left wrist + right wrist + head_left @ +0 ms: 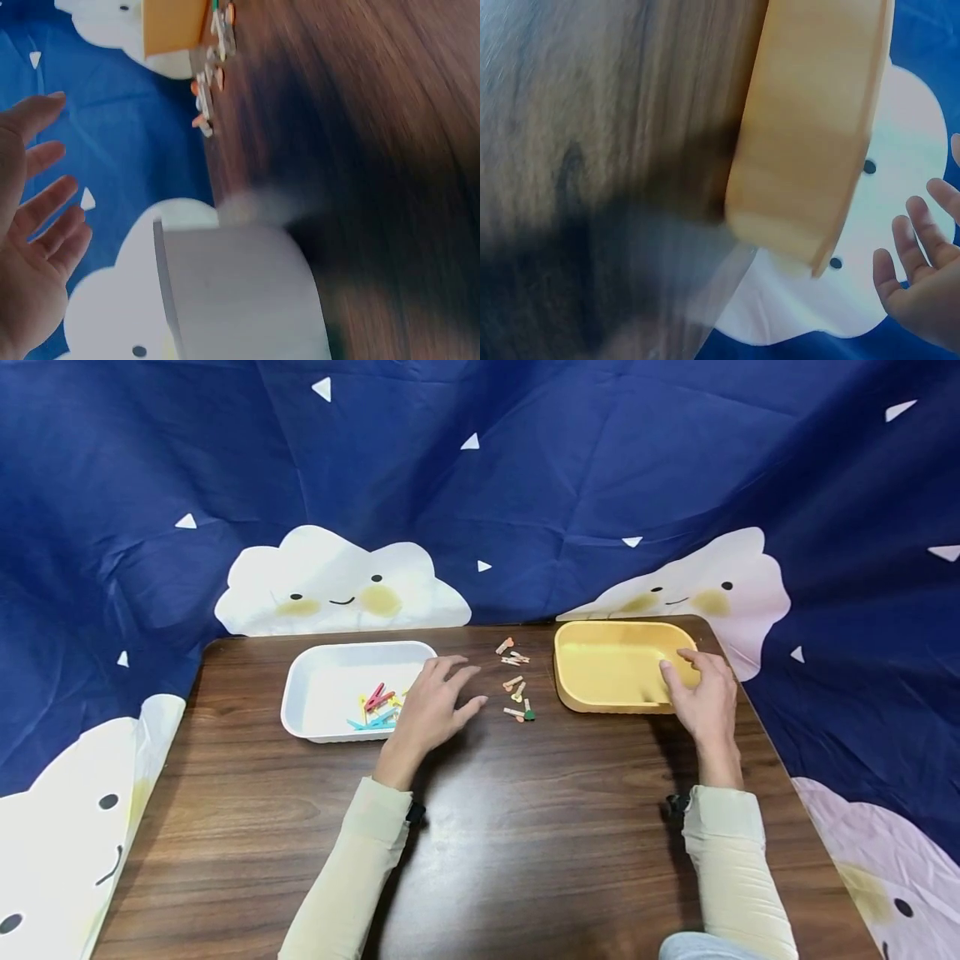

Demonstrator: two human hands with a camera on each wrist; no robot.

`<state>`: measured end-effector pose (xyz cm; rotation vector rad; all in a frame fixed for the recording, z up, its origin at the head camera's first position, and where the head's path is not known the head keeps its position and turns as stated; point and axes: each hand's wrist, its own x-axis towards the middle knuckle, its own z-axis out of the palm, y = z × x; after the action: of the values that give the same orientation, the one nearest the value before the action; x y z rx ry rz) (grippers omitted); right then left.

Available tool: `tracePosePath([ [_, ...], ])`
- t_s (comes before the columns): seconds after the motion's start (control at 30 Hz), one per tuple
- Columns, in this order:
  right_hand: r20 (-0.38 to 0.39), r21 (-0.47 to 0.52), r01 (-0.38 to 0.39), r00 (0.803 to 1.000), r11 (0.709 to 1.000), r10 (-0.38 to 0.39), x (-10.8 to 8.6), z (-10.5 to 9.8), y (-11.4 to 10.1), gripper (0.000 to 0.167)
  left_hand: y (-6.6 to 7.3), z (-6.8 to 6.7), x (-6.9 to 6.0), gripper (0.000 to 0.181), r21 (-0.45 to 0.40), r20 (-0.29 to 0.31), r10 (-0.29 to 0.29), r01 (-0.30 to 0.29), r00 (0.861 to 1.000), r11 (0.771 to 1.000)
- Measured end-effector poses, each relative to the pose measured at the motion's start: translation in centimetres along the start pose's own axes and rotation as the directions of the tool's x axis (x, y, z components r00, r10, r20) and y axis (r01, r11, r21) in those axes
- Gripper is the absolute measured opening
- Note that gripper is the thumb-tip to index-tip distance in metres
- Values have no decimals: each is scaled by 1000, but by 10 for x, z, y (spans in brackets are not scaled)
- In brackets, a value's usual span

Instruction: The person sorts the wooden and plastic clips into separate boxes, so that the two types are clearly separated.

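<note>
My left hand (435, 703) hovers by the right end of a white tray (322, 732), its fingers loosely spread and holding nothing. In that tray lie several coloured clothespins (378, 697), red, yellow and blue, partly hidden by the hand. Over the right end of a yellow tray (600, 707) is my right hand (703, 693), fingers relaxed and apart, with nothing in them. Between the trays, several small wooden clothespins (513, 683) with decorated ends are scattered in a loose column; one bears a dark green piece (529, 715). Both wrist views show bare, unfilled fingers.
Both trays stand near the back edge of a dark wooden table (525, 843). Behind it hangs a blue cloth (525, 468) with white clouds and triangles. Bands with small dark devices (416, 812) sit on the wrists.
</note>
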<state>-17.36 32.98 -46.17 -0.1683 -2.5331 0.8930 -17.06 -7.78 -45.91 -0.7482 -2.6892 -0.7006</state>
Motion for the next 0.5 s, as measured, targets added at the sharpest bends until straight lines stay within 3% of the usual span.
tracePosePath([
  [0.13, -45, -2, -42, 998, 999, 41, 0, -2, 12, 42, 6, 10, 7, 49, -47, 82, -27, 31, 996, 998],
  [0.3, -64, 1, -125, 990, 992, 124, -1, -2, 26, 44, 6, 29, 13, 55, -135, 214, -107, 138, 971, 981],
  [0.5, -85, 47, -211, 973, 976, 214, -2, -2, 42, 46, 2, 51, 23, 49, -206, 270, -134, 193, 953, 959],
])
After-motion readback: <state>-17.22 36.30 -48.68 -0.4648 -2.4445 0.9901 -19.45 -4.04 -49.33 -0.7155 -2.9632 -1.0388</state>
